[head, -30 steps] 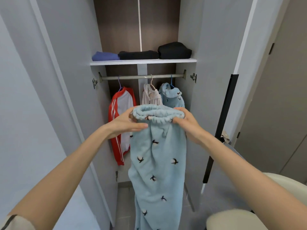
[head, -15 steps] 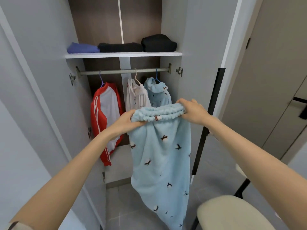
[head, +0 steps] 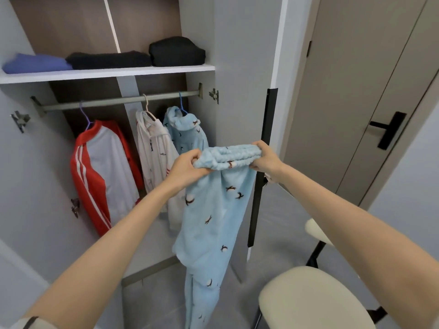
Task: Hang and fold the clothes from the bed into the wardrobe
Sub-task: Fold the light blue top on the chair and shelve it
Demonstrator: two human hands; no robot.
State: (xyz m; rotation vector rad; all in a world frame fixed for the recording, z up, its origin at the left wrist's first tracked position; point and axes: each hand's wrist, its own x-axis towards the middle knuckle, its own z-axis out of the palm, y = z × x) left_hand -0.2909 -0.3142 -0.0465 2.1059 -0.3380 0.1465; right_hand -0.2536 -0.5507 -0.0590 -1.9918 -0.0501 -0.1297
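Note:
Light blue fleece pyjama trousers (head: 211,224) with small dark bird prints hang down in front of the open wardrobe. My left hand (head: 185,168) grips the left end of their gathered waistband, and my right hand (head: 264,160) grips the right end. Behind them the hanging rail (head: 114,102) carries a red and grey jacket (head: 104,172), a white hooded top (head: 153,148) and a matching blue fleece top (head: 187,132). The shelf (head: 107,72) above holds a folded blue garment (head: 35,64) and two folded black ones (head: 108,60).
The right wardrobe door (head: 237,67) stands open with a black handle strip (head: 262,174) on its edge. A cream round stool (head: 311,302) stands at the lower right, a second seat (head: 317,231) behind it. A room door with a black handle (head: 389,129) is at the far right.
The view has swung right and closer to the wardrobe. Both hands keep their hold on the waistband, and the trousers now hang further right, in front of the door edge.

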